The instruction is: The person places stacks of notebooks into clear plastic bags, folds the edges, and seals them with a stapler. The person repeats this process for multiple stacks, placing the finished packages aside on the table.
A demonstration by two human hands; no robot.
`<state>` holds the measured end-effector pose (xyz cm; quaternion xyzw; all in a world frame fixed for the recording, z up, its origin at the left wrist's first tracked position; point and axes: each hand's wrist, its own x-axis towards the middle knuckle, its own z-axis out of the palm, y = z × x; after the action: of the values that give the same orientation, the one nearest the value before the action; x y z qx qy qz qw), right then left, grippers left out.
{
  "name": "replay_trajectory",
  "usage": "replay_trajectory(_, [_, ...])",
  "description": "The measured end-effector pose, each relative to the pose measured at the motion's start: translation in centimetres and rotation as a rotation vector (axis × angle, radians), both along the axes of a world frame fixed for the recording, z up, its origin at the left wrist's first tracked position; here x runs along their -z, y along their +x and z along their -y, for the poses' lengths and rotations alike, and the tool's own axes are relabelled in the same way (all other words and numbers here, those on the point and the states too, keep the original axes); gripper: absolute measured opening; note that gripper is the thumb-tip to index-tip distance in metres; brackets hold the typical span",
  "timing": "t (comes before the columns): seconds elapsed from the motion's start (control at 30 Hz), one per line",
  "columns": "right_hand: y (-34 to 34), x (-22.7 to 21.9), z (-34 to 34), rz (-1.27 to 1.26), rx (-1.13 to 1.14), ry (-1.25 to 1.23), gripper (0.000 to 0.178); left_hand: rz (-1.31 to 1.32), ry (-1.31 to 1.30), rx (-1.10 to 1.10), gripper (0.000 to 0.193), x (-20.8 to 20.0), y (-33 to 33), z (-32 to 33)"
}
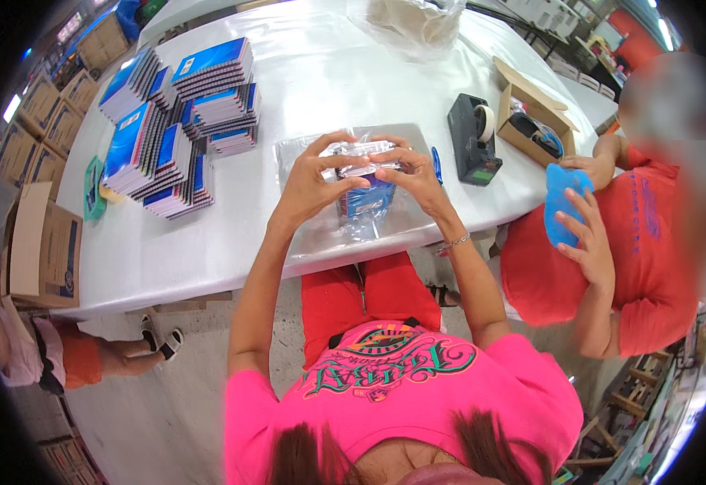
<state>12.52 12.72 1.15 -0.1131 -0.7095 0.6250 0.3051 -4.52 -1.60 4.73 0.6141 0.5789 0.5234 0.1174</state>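
A small blue pack (367,200), which looks like a stack of notebooks, sits near the table's front edge inside clear, shiny plastic film (361,149). My left hand (321,178) grips the film at the pack's left and far side, its fingers curled over the top. From the right, my right hand (412,174) closes on the same gathered film, thumb and fingers near those of the left. Both hands are closed on the wrapping and hide part of the pack. Under it lies a flat clear plastic sheet (300,234).
Stacks of blue spiral notebooks (159,153) stand at the left. A black tape dispenser (474,141) and an open cardboard box (535,113) are on the right. Crumpled plastic (414,24) lies at the back. A co-worker in red holds a blue flat object (562,202) at the right.
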Motion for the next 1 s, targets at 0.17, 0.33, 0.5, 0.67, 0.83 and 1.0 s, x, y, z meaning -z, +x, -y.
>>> replay_trajectory(0.17, [0.2,-0.2,1.0,0.056,0.183,0.343,0.024,0.03,0.098,-0.018,0.018,1.1,1.6,-0.5])
replay_trajectory(0.33, [2.4,-1.6,-0.2,0.082,0.404,0.453,0.035,-0.127,0.204,-0.087,0.01,1.2,1.6,-0.4])
replay_trajectory(0.5, [17.3,4.3,-16.0,0.416,1.18,0.505,0.038,-0.089,0.226,0.03,0.006,0.5,3.4,-1.3])
replay_trajectory(0.67, [14.8,1.9,-15.0,0.309,0.745,-0.219,0.041,-0.111,0.257,-0.044,0.007,1.5,2.5,-0.8])
replay_trajectory(0.83, [14.7,0.3,-15.4,0.543,0.763,-0.152,0.04,-0.148,0.282,-0.041,0.006,1.5,2.4,-0.8])
replay_trajectory(1.0, [15.1,0.6,-17.6,0.593,0.753,-0.27,0.032,-0.167,0.242,-0.038,0.007,1.4,2.6,-0.8])
